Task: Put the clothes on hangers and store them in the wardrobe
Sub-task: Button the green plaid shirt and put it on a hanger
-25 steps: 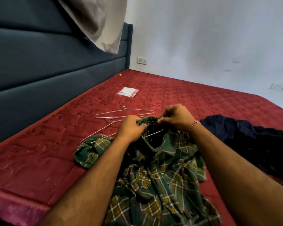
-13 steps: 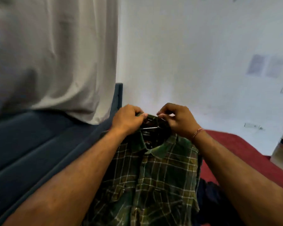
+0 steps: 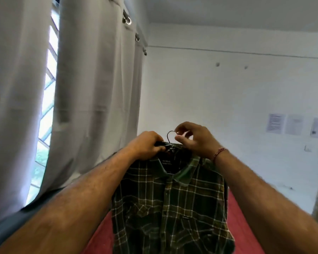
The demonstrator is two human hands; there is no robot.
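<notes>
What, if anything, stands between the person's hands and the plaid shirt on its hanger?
Nothing does. The left hand grips the plaid shirt at the collar, and the right hand pinches the hanger hook. No wardrobe is in view, so that path cannot be judged.

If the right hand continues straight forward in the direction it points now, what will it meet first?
Probably the white wall. The right hand, pinching the hanger hook above the plaid shirt, points ahead; nothing else shows in that line, though depth is unclear.
</notes>
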